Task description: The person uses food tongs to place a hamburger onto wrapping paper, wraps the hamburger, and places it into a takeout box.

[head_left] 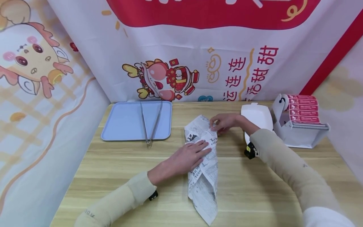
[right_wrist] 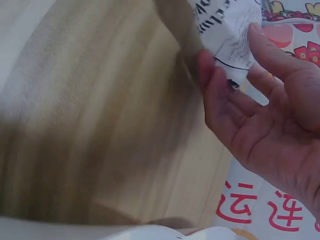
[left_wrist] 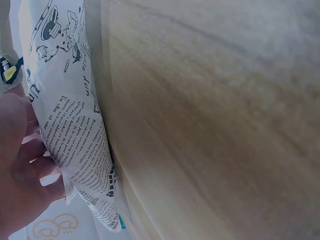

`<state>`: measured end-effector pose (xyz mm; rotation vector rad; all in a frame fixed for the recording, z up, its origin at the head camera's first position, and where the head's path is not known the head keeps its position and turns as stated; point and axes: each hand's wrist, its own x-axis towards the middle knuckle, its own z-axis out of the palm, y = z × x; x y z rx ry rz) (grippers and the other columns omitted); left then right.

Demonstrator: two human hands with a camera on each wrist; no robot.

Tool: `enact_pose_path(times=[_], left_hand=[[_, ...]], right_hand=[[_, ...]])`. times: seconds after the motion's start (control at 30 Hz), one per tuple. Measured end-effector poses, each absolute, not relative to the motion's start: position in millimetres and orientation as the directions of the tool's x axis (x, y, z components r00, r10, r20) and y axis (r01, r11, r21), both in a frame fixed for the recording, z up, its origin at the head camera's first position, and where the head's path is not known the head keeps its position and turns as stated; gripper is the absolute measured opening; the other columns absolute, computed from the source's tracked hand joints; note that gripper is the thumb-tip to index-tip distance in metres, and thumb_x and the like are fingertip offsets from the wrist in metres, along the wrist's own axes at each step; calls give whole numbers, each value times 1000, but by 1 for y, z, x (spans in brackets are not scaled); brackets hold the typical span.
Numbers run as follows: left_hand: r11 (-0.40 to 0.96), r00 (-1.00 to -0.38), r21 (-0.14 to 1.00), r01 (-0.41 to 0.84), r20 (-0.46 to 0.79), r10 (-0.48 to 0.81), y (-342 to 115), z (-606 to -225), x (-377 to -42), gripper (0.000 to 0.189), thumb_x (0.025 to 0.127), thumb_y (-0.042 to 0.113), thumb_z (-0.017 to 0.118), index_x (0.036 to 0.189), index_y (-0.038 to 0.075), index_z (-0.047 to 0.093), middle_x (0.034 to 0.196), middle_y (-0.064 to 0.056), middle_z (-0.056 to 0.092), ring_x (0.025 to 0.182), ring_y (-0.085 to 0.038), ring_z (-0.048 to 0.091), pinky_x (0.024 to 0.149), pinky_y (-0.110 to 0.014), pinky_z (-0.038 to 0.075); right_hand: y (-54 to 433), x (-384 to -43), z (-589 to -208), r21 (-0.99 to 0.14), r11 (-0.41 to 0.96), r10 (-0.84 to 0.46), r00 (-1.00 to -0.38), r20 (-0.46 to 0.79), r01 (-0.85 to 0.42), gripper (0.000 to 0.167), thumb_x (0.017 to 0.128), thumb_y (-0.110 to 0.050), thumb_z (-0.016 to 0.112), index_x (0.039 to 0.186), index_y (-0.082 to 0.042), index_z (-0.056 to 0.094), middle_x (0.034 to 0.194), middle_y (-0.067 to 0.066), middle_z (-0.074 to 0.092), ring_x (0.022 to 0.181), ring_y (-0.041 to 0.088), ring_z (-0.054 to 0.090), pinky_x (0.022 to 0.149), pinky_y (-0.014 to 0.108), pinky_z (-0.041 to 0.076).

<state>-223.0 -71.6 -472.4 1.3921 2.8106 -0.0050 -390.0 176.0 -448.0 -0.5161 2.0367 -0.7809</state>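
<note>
"White newsprint wrapping paper [head_left: 207, 170], folded long and thin! Where is it?"

"It's on the desk [head_left: 113, 183], right in front of me. My left hand [head_left: 188, 157] lies on its middle, fingers stretched out, pressing. My right hand [head_left: 225, 122] pinches the edge near the far end."

"What could go wrong?"

"If I pull hard with my right hand, the thin paper could rip, since my left hand pins it down. If I lift my left hand too soon, I think the folds could pop up, because nothing else seems to hold them."

"And the end near you?"

"It's a loose point. Neither hand holds it, so it could flop apart. I can't see what's inside, so I can't tell if anything might slip out."

"Anything else?"

"The white takeaway box [head_left: 256, 115] is just by my right arm. A big swing could bump it, or the label dispenser [head_left: 303, 136] beside it."
</note>
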Motion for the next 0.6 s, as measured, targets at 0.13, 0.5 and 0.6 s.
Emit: enact_pose_path(times=[0.13,0.5,0.6], left_hand=[[605,-605,-9,796,-8,796,-70,-471,-225,52,107,36,41,156,22,34,163,-4,32,151,-23,31,119,-42,36],[600,-600,29,799,-20,800,-70,-471,-224,52,107,34,42,156,21,34,164,-5,30,152,-23,28,121,-43,33],[592,-592,28,806,-10,806,-71,-471,-223,52,107,34,42,156,20,35,164,-6,31,152,-24,28,122,-42,32]], right_hand=[[178,-391,-451,-699,702,-631,-573,-522,-137,23,100,-21,60,85,-4,62,73,4,57,64,16,47,60,25,40],[167,-396,-465,-716,693,-484,-681,-550,86,65,98,-29,63,150,-5,32,132,19,51,99,20,60,87,32,54],[162,-395,-466,-674,737,-420,-751,-509,45,56,96,-27,65,143,-1,47,126,17,58,92,17,62,79,29,54]])
